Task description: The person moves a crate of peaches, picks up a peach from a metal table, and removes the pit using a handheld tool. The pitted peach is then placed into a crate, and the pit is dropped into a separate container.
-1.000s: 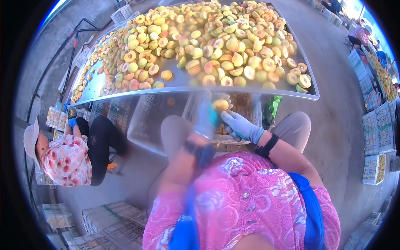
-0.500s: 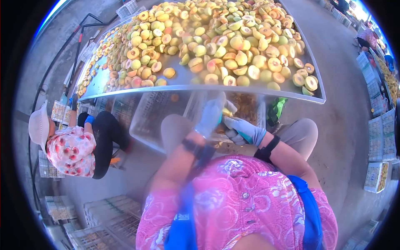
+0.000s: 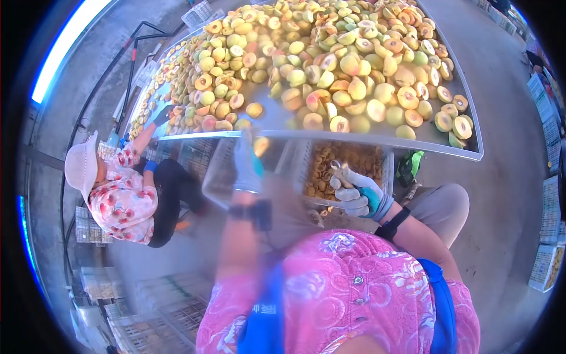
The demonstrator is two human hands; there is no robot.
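Observation:
Halved yellow fruit [image 3: 356,88] is heaped on a metal tray table [image 3: 413,143]. My left hand [image 3: 246,162], gloved and blurred, is near the table's front edge, over a white crate [image 3: 219,168], with a fruit half [image 3: 261,146] at its fingers. My right hand [image 3: 359,192], also gloved, is closed around a small tool [image 3: 339,171] with a ring-like metal end. It is above the front part of a crate of small brown pieces [image 3: 321,156].
At the left a person in a white hat [image 3: 81,165] sits and reaches onto the table. Stacked crates [image 3: 549,206] stand at the far right, more crates [image 3: 159,312] at the lower left. A green bag [image 3: 408,168] hangs under the table.
My hands were close together and have moved apart, the left one leftward with the fruit half. The seated person's arm now extends onto the table. The whole view has shifted slightly.

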